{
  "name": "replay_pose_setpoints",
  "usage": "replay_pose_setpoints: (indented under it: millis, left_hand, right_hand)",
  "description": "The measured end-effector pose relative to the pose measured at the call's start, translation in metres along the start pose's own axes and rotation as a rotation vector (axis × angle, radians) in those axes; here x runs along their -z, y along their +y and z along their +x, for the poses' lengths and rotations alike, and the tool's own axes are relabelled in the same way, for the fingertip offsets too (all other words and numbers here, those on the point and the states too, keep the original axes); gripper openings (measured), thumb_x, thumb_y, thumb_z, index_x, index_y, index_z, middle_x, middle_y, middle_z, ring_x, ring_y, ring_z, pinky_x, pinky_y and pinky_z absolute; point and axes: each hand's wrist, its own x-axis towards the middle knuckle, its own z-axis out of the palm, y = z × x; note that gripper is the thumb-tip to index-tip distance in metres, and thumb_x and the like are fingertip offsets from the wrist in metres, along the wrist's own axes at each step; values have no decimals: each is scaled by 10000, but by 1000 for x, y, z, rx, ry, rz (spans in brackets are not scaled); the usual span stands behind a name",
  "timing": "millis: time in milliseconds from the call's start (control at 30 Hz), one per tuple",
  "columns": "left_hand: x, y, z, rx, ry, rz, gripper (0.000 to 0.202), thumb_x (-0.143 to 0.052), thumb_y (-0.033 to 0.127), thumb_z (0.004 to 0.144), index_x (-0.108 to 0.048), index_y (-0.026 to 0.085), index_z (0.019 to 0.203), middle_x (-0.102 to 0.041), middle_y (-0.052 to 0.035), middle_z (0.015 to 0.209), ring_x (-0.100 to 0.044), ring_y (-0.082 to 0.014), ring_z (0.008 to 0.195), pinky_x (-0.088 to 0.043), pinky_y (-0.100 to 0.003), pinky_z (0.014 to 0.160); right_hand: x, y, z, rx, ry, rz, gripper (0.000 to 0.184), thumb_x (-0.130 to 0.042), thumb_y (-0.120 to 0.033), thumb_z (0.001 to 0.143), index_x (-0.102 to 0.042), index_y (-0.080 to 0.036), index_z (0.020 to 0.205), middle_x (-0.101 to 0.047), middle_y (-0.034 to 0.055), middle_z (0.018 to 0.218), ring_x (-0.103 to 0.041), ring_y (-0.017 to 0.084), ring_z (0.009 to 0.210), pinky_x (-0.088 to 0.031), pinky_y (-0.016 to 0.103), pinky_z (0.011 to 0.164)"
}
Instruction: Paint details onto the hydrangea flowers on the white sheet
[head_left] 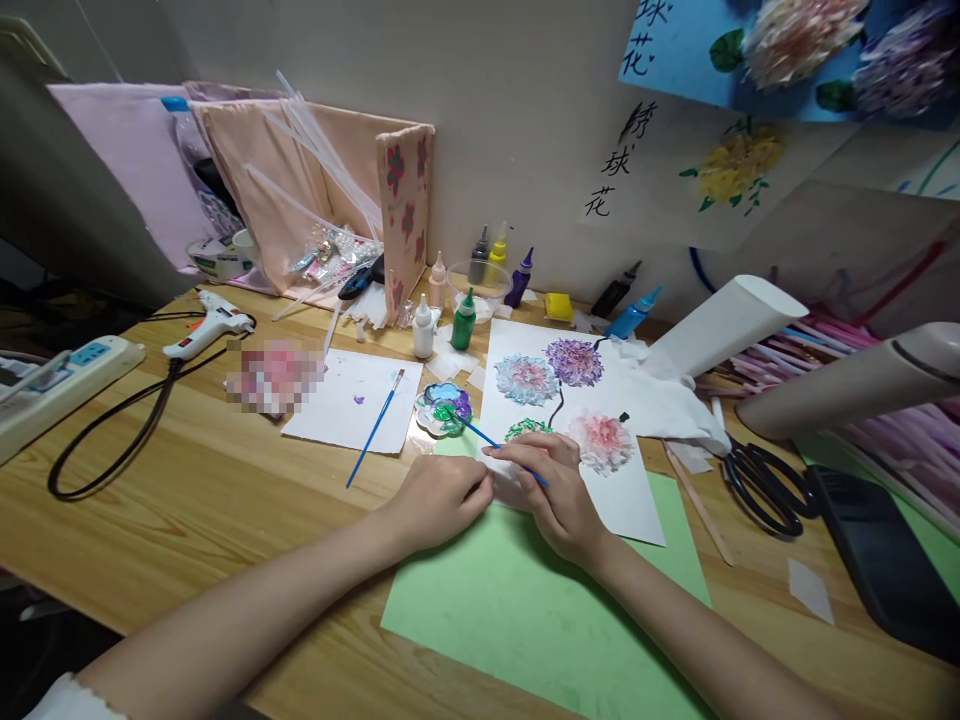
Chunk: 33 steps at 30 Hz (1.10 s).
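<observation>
Blue paintbrush point(480, 434) pinched by fingers of right hand point(559, 490), tip at green paint point(441, 413) on palette point(424, 420) ahead of fingertips. Left hand point(442, 502) near palette, fingers curled under; cannot tell if gripping. White flower painting point(586, 398) below right fingers, green sheet point(510, 610) partly beneath. Second brush point(373, 432) beyond left knuckles, lying across white paper point(326, 400). Green bottle point(463, 326) farther ahead.

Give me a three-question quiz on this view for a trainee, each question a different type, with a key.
1. Which hand holds a paintbrush?
2. True or false: the green paint bottle lies on its side.
3. The second brush rests partly on: (a) the phone, (b) the small white sheet, (c) the glue gun.

Key: 1. The right hand. 2. False; it stands upright. 3. b.
</observation>
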Motion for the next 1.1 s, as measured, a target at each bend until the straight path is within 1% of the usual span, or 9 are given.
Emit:
replay_pose_setpoints:
  millis: [200, 300, 367, 467, 533, 633, 700, 933, 1100]
  left_hand:
    - [-1, 0, -1, -3, 6, -22, 283, -438, 216, 916, -600, 166, 690, -664, -25, 688, -581, -149, 637, -309, -257, 575]
    - [0, -1, -2, -30, 31, -26, 309, -416, 224, 935, -592, 166, 687, -646, -18, 670, -568, -141, 619, -312, -260, 573]
    - [1, 0, -4, -104, 36, -11, 324, -401, 229, 943, -589, 164, 687, -626, -17, 665, -551, -133, 606, -316, -260, 573]
    - [4, 5, -9, -345, -36, 44, 316, -407, 255, 939, -610, 179, 708, -591, -15, 704, -522, -121, 600, -315, -263, 568]
    - [4, 10, -12, -447, -84, 86, 238, -419, 282, 939, -641, 220, 880, -575, -9, 748, -526, -131, 633, -317, -266, 567]
    - [2, 17, -14, -426, -102, 166, 262, -411, 262, 949, -549, 229, 1169, -582, -17, 827, -544, -156, 695, -342, -274, 579]
    - [-1, 19, -13, -400, -107, 183, 290, -397, 247, 962, -499, 225, 1232, -583, -18, 850, -551, -164, 714, -362, -279, 589]
    - [-7, 16, -10, -401, -97, 228, 312, -373, 217, 970, -463, 201, 1268, -590, -33, 854, -569, -178, 735, -406, -297, 602]
    - [-6, 25, -13, -493, -184, 360, 415, -397, 209, 953, -362, 180, 1366, -609, -51, 945, -578, -199, 760, -446, -324, 646]
  right_hand:
    - [1, 0, 1, -3, 2, 85, 331, -357, -247, 957, -543, -285, 1227, -689, 39, 1011, -581, 213, 978, -440, 402, 850]
    - [3, 1, -1, 26, 77, 137, 342, -352, -231, 947, -540, -270, 1230, -691, 53, 1030, -594, 218, 954, -481, 405, 832]
    - [5, 1, -3, 42, 161, 153, 331, -348, -220, 941, -548, -259, 1202, -699, 59, 1020, -601, 223, 936, -495, 409, 807]
    - [7, 2, -9, 19, 292, 177, 309, -338, -206, 937, -563, -253, 1144, -703, 57, 973, -604, 224, 908, -502, 402, 753]
    - [7, 4, -14, -11, 369, 193, 301, -329, -205, 937, -570, -253, 1111, -698, 54, 951, -600, 224, 904, -498, 401, 746]
    - [8, 8, -17, -17, 427, 210, 296, -318, -225, 941, -562, -251, 1107, -690, 56, 960, -601, 227, 933, -491, 413, 767]
    - [12, 11, -15, -20, 445, 213, 293, -313, -244, 945, -550, -247, 1117, -687, 62, 972, -607, 231, 959, -490, 422, 776]
    - [56, 20, -2, -11, 677, 189, 221, -351, -311, 949, -557, -250, 1004, -666, 44, 833, -629, 222, 821, -487, 417, 737]
    - [84, 34, -23, -35, 814, 185, 193, -396, -356, 940, -570, -283, 979, -633, 26, 784, -636, 239, 779, -472, 431, 719]
